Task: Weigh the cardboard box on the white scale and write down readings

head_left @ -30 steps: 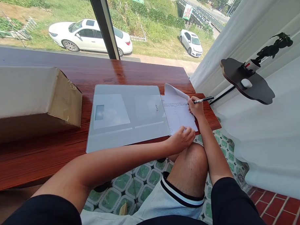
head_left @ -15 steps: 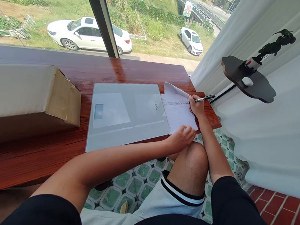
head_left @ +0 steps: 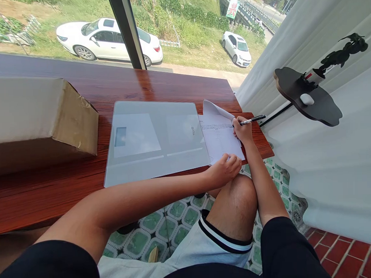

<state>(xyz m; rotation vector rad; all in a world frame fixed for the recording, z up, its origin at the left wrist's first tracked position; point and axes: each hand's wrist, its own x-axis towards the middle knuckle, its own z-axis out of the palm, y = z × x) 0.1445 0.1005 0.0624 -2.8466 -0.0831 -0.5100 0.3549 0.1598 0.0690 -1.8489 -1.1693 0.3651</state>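
Note:
My right hand point(head_left: 242, 129) grips a black pen point(head_left: 253, 120) near its tip, over the right side of a written sheet of paper point(head_left: 220, 140). A second page is folded back at the sheet's top, its edge curling up. At the near edge of the paper lies my left hand point(head_left: 225, 169), its fingers curled in. Whether anything is inside those fingers is hidden. Left of the paper, a grey laptop point(head_left: 153, 140) with a shut lid touches or overlaps the sheet's side; I cannot tell which.
A cardboard box point(head_left: 77, 122) stands at the left on the red-brown wooden table point(head_left: 110, 83). To the right, a small dark side table point(head_left: 321, 106) holds a white mouse point(head_left: 307, 99) and a potted plant, beside a white curtain point(head_left: 335, 166). Parked cars show through the window.
The view has shifted very slightly, so the box and laptop sit a little further left. Both hands keep nearly the same places, and the pen is still in the right one.

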